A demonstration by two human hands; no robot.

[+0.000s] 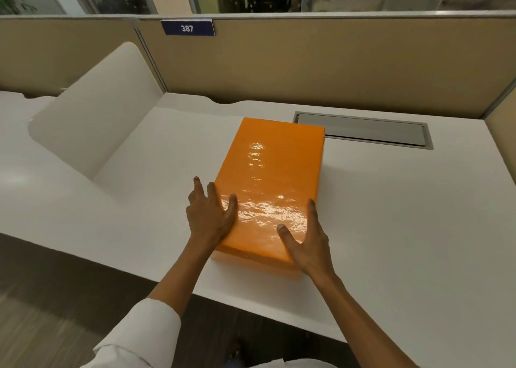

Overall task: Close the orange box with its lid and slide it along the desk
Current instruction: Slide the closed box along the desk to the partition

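An orange box [272, 177] lies on the white desk [391, 214], its glossy lid sitting flat on top so the box is closed. My left hand [210, 214] clasps the near left edge, thumb on the lid and fingers down the side. My right hand [308, 242] clasps the near right corner the same way, thumb on the lid. The box's near end is close to the desk's front edge.
A grey cable hatch [363, 130] is set into the desk right behind the box. A white divider panel [92, 116] stands to the left. Beige partition walls [307, 60] close the back and right side. Dark floor lies below the front edge.
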